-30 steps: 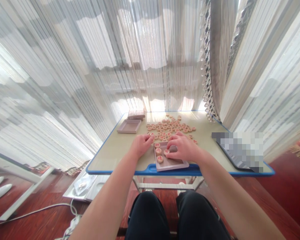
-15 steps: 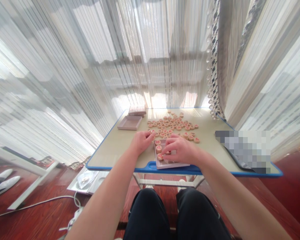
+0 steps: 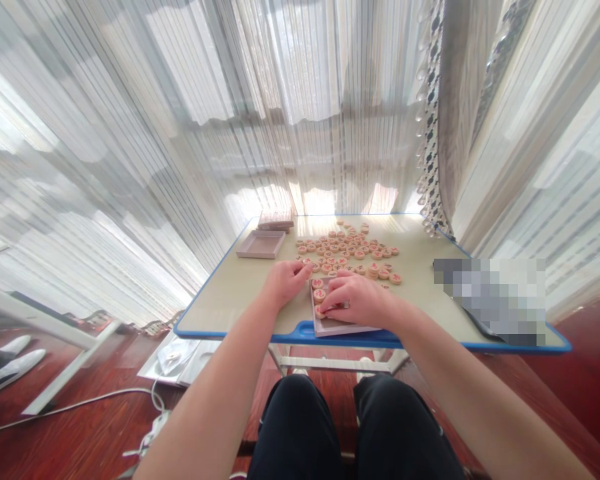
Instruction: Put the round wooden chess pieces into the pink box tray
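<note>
A shallow light box [image 3: 350,329] lies at the near edge of the table, with round wooden Chinese chess pieces [image 3: 319,295] in a column along its left side. My right hand [image 3: 353,298] reaches into the box from the right, its fingertips closed on the lowest Chinese chess piece [image 3: 320,311] of that column. The palm covers much of the box's inside. My left hand [image 3: 287,282] rests on the table left of the box, fingers curled, the tips beside loose pieces [image 3: 327,269]. Whether anything is between those fingertips is hidden.
Many more chess pieces [image 3: 359,255] are spread over the middle of the blue-edged table [image 3: 215,293]. An open box tray [image 3: 261,245] and a closed box [image 3: 276,219] sit at the back left. A blurred-out dark-edged object [image 3: 490,300] lies on the right. Sheer curtains hang behind.
My right fingers have closed in over the lowest piece of the column, covering more of it. My left hand stays in place. The view has shifted slightly.
</note>
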Demonstrator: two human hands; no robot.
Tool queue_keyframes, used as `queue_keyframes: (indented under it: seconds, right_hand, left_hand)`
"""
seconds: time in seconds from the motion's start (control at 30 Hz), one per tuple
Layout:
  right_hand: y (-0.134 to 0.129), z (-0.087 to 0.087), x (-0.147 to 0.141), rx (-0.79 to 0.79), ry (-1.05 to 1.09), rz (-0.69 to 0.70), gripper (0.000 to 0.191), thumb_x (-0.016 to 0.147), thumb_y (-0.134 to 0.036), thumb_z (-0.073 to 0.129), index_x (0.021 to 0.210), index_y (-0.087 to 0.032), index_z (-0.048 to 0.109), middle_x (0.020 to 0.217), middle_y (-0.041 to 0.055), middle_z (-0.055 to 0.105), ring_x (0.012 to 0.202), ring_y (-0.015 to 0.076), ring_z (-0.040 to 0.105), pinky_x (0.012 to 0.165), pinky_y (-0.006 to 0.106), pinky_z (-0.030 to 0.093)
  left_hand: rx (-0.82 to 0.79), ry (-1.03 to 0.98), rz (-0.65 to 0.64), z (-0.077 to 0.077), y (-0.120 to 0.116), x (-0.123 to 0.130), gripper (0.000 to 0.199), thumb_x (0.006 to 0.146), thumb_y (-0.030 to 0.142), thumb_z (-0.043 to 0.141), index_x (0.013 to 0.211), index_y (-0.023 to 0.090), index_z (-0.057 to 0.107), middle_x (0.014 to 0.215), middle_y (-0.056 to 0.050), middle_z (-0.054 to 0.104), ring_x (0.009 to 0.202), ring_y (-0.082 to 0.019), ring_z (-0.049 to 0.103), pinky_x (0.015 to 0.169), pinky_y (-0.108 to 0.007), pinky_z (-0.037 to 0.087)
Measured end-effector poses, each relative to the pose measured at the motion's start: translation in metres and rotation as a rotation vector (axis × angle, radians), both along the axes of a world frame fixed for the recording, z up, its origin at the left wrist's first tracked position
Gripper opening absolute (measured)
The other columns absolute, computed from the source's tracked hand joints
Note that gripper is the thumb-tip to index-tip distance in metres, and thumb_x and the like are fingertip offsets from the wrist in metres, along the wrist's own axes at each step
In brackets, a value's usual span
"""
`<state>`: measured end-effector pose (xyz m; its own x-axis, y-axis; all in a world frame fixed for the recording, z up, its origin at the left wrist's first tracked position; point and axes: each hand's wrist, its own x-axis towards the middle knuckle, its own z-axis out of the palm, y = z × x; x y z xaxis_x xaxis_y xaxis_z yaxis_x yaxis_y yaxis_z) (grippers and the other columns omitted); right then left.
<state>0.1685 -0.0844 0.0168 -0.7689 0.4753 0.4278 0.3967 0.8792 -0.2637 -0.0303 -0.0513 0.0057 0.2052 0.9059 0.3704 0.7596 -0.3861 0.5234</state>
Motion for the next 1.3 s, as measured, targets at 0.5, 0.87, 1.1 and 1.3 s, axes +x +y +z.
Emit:
queue_keyframes:
  seconds: [0.5, 0.87, 1.1, 1.3]
  right_hand:
    - [-0.002, 0.006, 0.015, -0.007, -0.071, -0.344, 0.021, 0.072, -0.029, 0.062, 0.089, -0.023, 0.072, 0.082, 0.0039, 0.065, 0.084, 0.0204, 0.055, 0.076, 0.03, 0.041]
    - [-0.001, 0.005, 0.018, -0.04, -0.049, -0.325, 0.016, 0.074, -0.029, 0.061, 0.086, -0.023, 0.071, 0.075, 0.0022, 0.066, 0.079, 0.018, 0.056, 0.074, 0.028, 0.041]
    - [-0.01, 0.007, 0.008, -0.007, 0.073, -0.121, 0.021, 0.074, -0.023, 0.063, 0.094, -0.022, 0.07, 0.076, 0.0027, 0.063, 0.076, 0.0149, 0.055, 0.076, 0.028, 0.043]
    - [-0.012, -0.001, 0.001, 0.035, 0.043, -0.11, 0.022, 0.073, -0.023, 0.064, 0.093, -0.024, 0.071, 0.079, 0.003, 0.064, 0.08, 0.0161, 0.053, 0.076, 0.027, 0.045]
  left_hand:
    - [-0.024, 0.021, 0.001, 0.001, 0.001, 0.0, 0.044, 0.082, 0.046, 0.04, 0.052, 0.014, 0.048, 0.049, 0.003, 0.037, 0.053, -0.008, 0.036, 0.052, -0.024, 0.022]
    - [0.0, 0.013, -0.003, 0.001, 0.0, 0.001, 0.042, 0.08, 0.044, 0.043, 0.052, 0.013, 0.051, 0.048, 0.003, 0.041, 0.053, -0.009, 0.036, 0.052, -0.024, 0.023]
    - [0.0, 0.034, 0.0, 0.001, 0.0, 0.001, 0.04, 0.08, 0.043, 0.045, 0.052, 0.014, 0.05, 0.049, 0.003, 0.042, 0.053, -0.009, 0.037, 0.053, -0.025, 0.024]
    - [-0.009, 0.026, 0.011, 0.002, -0.001, 0.002, 0.042, 0.079, 0.044, 0.045, 0.05, 0.014, 0.047, 0.047, 0.004, 0.036, 0.052, -0.008, 0.035, 0.052, -0.024, 0.022]
